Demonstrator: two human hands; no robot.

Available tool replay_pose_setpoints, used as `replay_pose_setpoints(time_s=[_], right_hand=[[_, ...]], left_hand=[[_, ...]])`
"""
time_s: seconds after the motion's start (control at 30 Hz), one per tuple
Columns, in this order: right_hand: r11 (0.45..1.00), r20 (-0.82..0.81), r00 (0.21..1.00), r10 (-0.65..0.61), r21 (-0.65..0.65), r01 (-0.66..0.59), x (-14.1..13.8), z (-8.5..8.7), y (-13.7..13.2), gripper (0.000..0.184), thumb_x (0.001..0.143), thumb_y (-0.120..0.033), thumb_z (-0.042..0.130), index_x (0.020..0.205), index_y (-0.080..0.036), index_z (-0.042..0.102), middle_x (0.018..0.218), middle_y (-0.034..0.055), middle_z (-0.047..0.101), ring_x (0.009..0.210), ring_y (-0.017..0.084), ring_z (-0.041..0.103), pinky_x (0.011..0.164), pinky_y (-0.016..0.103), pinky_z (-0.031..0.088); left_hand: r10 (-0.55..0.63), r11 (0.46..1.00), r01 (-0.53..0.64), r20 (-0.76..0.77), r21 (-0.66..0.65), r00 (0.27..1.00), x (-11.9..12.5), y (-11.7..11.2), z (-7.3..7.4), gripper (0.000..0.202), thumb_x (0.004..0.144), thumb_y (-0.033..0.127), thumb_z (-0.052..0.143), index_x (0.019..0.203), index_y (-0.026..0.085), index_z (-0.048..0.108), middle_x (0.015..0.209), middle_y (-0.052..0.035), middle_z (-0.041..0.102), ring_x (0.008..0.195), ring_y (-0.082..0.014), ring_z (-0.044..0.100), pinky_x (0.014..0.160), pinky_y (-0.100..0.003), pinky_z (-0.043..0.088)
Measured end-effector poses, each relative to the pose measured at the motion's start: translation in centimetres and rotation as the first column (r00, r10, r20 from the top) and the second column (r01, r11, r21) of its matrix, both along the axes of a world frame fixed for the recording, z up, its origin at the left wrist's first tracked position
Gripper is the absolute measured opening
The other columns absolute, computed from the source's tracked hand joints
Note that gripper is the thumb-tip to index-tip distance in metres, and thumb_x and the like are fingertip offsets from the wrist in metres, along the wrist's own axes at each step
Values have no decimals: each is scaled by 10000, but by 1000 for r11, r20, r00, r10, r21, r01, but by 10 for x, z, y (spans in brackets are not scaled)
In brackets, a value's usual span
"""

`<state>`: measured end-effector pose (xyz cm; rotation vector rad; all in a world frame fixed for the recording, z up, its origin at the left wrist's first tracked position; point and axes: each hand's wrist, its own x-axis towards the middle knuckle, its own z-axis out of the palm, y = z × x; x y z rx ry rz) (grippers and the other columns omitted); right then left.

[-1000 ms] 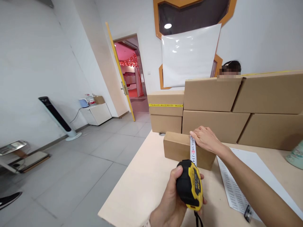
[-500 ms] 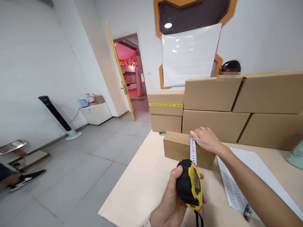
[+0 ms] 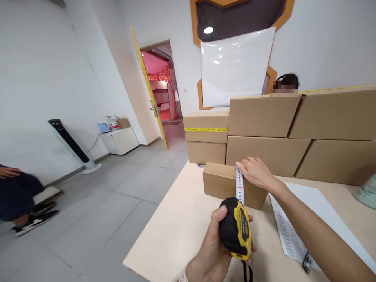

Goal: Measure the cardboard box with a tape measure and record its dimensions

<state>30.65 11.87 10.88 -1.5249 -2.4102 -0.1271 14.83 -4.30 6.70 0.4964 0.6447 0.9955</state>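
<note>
A black and yellow tape measure [image 3: 235, 229] is wrapped in the fingers of my left hand [image 3: 210, 246], with its strap hanging below. Its white blade [image 3: 239, 188] runs out across the front and top of a small brown cardboard box [image 3: 219, 178] lying on the table. At the box's far top edge, my right hand [image 3: 257, 172] pinches the blade's end between thumb and fingers. A printed paper sheet [image 3: 305, 207] lies under my right forearm, with a small dark and clear object [image 3: 307, 262] at its near edge.
Large cardboard boxes [image 3: 264, 154] are stacked along the back of the table [image 3: 167, 235], with a person's head [image 3: 284, 84] behind them. A patterned object [image 3: 367, 192] stands at the right. On the left are a seated person's legs [image 3: 20, 196] and a tower fan [image 3: 70, 143].
At the left, the other person's legs and a hand have come further into view, covering the metal scale-like object. My hands, the tape measure and the small box stay practically still.
</note>
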Motion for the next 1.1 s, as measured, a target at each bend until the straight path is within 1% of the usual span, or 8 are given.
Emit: replay_pose_setpoints(time_s=[0.33,0.73,0.8,0.87,0.93,1.0,1.03,1.1], right_hand=[[1000,2,1000,-3,13,3,0,-2,0,493,966,-349,198,635,-203,533,750,77,662,798,222,547,754,339,324],[1000,11,1000,11,29,-12,1,-6,3,483,965,-340,197,664,-203,549,793,84,673,815,236,568,764,369,353],[999,-34,999,29,16,-29,3,-6,2,443,960,-354,232,727,-207,579,840,77,684,844,246,576,772,384,372],[999,-180,983,38,-1,-39,9,-3,-3,358,944,-383,305,845,-217,606,893,62,693,870,243,590,777,383,405],[999,-410,911,38,-5,-44,20,2,-17,288,917,-421,397,954,-228,609,956,53,697,901,229,613,786,363,447],[999,-611,791,33,0,-42,39,7,-40,283,879,-461,483,993,-240,618,1001,47,699,925,218,634,796,338,483],[999,-667,745,27,-2,-38,49,8,-54,293,858,-482,518,995,-249,631,996,41,704,916,218,646,789,333,499],[997,-666,744,-54,-75,5,69,2,-85,299,806,-512,590,982,-286,678,967,24,722,877,231,669,749,333,528]], left_hand=[[-9,1000,9,2,6,1000,0,-1,0,642,760,647,476,1149,146,583,1124,-138,607,608,-195,636,445,-261,442],[-23,999,23,-25,30,999,0,1,-2,637,760,640,455,1143,148,587,1178,-137,567,634,-201,632,440,-260,432],[-30,997,33,-46,67,998,-3,0,-4,631,748,630,482,1138,145,588,1167,-142,574,639,-198,625,463,-270,440],[-34,986,49,-96,162,995,-11,-3,-5,627,715,590,563,1165,153,574,1149,-140,589,712,-201,615,554,-292,474],[-59,942,121,-199,315,978,-27,-6,-4,683,659,510,671,1239,177,535,1134,-117,599,845,-210,589,708,-320,483],[-103,850,279,-378,446,920,-50,-9,-1,809,597,431,750,1325,213,473,1143,-84,596,979,-232,552,856,-354,446],[-114,790,381,-495,481,862,-63,-11,0,866,572,413,772,1355,231,447,1175,-75,586,1032,-252,539,916,-384,419],[-56,655,556,-701,512,711,-88,-14,1,957,530,405,791,1394,257,407,1284,-82,541,1131,-308,506,1006,-446,358]])
